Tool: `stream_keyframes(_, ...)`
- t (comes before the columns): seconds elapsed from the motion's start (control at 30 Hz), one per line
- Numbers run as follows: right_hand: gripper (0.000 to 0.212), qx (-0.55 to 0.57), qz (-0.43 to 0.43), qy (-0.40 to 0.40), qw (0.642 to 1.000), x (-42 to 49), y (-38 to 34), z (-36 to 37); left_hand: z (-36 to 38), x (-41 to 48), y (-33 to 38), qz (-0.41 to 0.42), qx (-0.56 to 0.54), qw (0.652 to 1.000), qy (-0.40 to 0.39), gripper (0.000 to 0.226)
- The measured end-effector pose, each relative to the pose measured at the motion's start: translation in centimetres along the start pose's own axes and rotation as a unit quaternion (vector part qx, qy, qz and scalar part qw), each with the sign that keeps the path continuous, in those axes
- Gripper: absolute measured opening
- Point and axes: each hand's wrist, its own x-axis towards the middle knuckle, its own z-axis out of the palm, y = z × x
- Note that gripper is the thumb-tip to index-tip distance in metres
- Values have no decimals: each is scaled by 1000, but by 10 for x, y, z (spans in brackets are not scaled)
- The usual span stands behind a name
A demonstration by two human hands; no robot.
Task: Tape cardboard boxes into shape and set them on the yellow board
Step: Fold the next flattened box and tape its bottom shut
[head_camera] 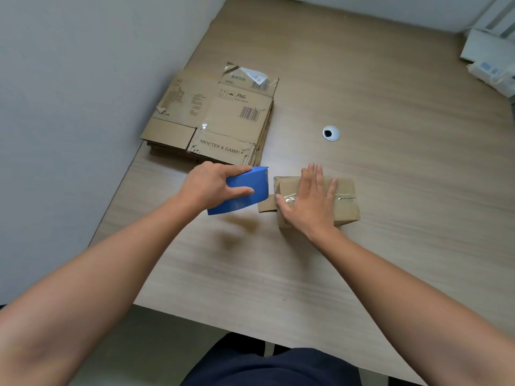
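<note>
Working at a wooden surface (390, 246) along a grey wall (69, 107), leaving open room rightward and toward the near edge. Keeping flattened boxes (211, 115) stacked by the wall-side edge, out of the way. Pressing the small box (345, 210) with the right hand (309, 204) flat, likely smoothing tape (345, 196); gripping the blue tape dispenser (250, 201) in the left hand (211, 185), just beside it. Seeing no yellow board.
</note>
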Motion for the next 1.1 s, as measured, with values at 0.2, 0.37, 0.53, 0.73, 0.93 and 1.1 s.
stream_keyframes(0.2,91,-15,-13,-12,1000,9,-2,2,-5,-4,0,-6,-5,1000,-2,58)
stream_keyframes(0.37,104,-1,-136,-46,990,19,9,-7,-12,-8,-1,-5,10,1000,-8,58)
stream_keyframes(0.53,108,-38,-201,32,978,14,34,-11,-22,-12,5,8,-3,1000,5,56)
stream_keyframes(0.73,106,68,-94,111,987,-32,44,2,-24,-15,18,36,15,999,-4,58)
stream_keyframes(0.93,60,238,-16,193,952,-49,51,12,-25,-15,28,41,-2,999,-4,56)
stream_keyframes(1.1,23,323,53,250,911,-43,60,2,-23,-15,36,44,-9,999,-12,56)
